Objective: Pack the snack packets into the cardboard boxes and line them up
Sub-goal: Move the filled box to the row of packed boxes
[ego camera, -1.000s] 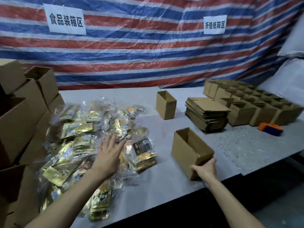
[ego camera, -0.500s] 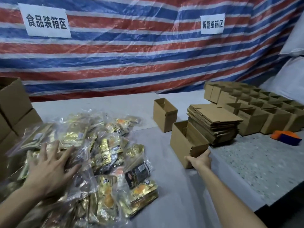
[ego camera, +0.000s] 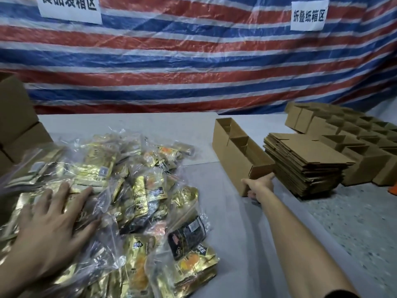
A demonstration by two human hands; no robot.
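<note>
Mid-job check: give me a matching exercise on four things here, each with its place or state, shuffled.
1 left hand
2 right hand
3 flat cardboard stack
4 snack packets

A holds the near end of the open box
B heaped in clear bags on the table, left side
C lies spread on the packets
D sits right of the open box

Pairs: 1-C, 2-A, 3-D, 4-B

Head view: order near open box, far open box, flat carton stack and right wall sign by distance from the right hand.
1. near open box, held by the right hand
2. flat carton stack, just right of it
3. far open box, behind the near one
4. right wall sign, on the tarp
</note>
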